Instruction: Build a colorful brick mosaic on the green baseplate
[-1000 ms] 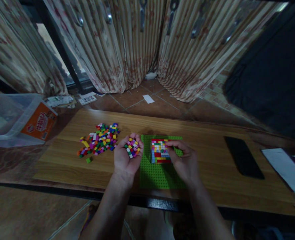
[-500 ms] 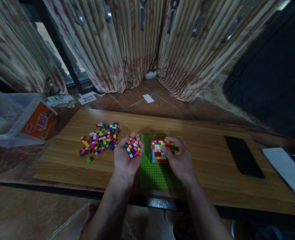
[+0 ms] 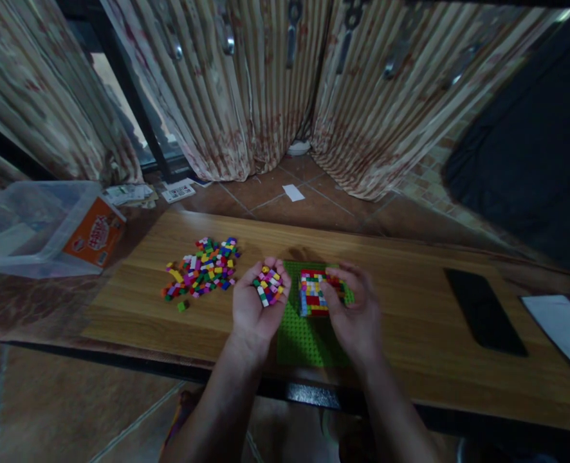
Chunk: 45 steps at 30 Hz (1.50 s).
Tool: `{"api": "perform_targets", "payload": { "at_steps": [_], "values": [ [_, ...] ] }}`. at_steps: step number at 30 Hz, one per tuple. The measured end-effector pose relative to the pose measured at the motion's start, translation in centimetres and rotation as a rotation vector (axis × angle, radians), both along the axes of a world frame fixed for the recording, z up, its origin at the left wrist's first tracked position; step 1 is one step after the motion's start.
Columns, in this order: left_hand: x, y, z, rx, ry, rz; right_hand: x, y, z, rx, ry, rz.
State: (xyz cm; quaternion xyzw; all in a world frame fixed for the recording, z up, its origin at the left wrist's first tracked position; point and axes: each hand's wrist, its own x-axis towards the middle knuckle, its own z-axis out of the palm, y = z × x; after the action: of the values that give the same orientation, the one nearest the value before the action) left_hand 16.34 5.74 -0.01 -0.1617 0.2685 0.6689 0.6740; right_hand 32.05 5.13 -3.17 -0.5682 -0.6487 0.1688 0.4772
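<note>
My left hand [image 3: 256, 305] is cupped palm up and holds a small heap of toy building bricks [image 3: 269, 286] in several colours. Over the green baseplate [image 3: 304, 344], my right hand [image 3: 357, 312] has thumb and fingers bent close together at the top of a multicoloured brick structure [image 3: 311, 292]. Whatever lies between those fingertips is hidden. The structure stands on the far part of the baseplate, its right side partly covered by my right hand.
A pile of loose bricks [image 3: 208, 267] lies left on the wooden table [image 3: 410, 379], with one green brick [image 3: 182, 307] apart from it. A black phone-like slab [image 3: 485, 312] and white paper [image 3: 562, 331] are at the right. Beyond the left end stands a clear plastic bin [image 3: 38, 257].
The whole scene has shifted slightly right in view as my head turned. My right fingers have moved a little over the structure; my left hand still cups the bricks.
</note>
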Motion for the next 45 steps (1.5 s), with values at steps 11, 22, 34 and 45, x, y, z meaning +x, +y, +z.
{"api": "perform_targets", "payload": {
  "at_steps": [11, 22, 34, 45],
  "values": [
    [0.8, -0.4, 0.3, 0.098, 0.039, -0.125, -2.9, -1.2, 1.4, -0.004, -0.009, 0.399],
    [0.7, -0.3, -0.1, 0.108, 0.000, -0.114, -3.2, -0.9, 1.4, -0.039, -0.026, 0.348],
    [0.8, -0.3, 0.3, 0.104, 0.007, -0.098, -3.1, -1.1, 1.6, -0.064, 0.014, 0.357],
    [0.4, -0.5, 0.3, 0.144, -0.056, -0.051, -2.7, -1.0, 1.4, -0.011, -0.030, 0.416]
  ]
}}
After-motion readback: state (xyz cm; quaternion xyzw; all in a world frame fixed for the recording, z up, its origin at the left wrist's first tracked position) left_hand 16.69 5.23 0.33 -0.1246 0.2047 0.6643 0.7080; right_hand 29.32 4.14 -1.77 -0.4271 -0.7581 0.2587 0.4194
